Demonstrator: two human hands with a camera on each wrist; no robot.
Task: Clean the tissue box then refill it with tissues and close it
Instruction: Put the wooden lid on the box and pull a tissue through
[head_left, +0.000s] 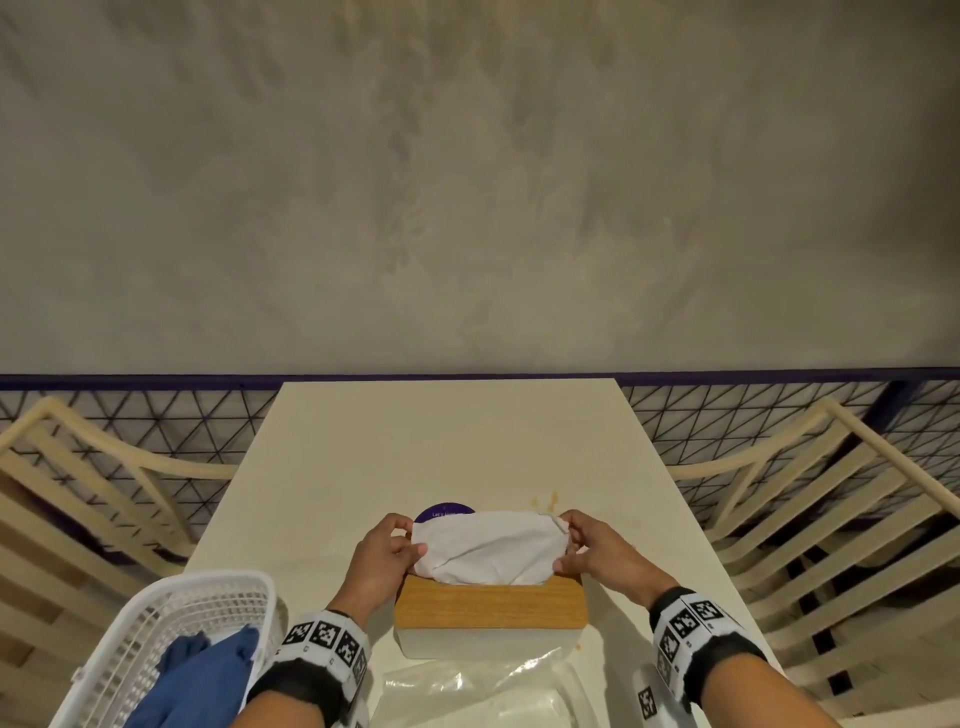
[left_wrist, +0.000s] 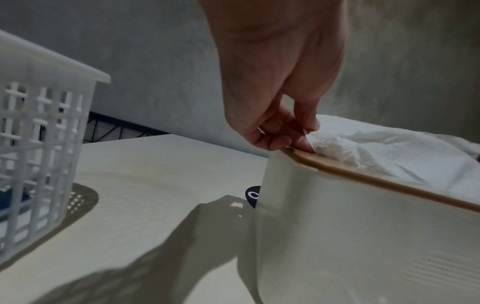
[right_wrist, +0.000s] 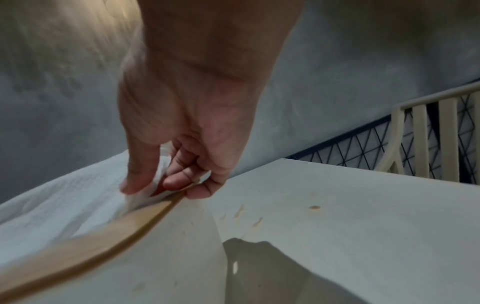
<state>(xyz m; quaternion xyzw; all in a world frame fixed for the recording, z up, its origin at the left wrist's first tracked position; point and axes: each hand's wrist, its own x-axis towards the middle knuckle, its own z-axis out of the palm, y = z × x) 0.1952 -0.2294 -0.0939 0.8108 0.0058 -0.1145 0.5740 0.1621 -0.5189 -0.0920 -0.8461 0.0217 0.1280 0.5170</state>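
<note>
on table (head_left: 363, 467), hands pinching tissue (head_left: 488, 545)

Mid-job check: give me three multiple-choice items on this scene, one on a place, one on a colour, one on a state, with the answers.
1. Where does the basket stand, from the person's view?
A. left of the tissue box
B. right of it
C. behind it, by the wall

2. What colour is the cloth in the basket?
A. red
B. blue
C. yellow

3. What are the hands doing?
A. both lie flat on the table
B. only the right hand touches anything
C. each pinches one end of the tissue over the box's wooden lid

Answers:
1 A, the head view shows the basket at the table's near left corner.
2 B, blue fabric shows over its rim.
3 C, the left hand and right hand hold opposite ends.
</note>
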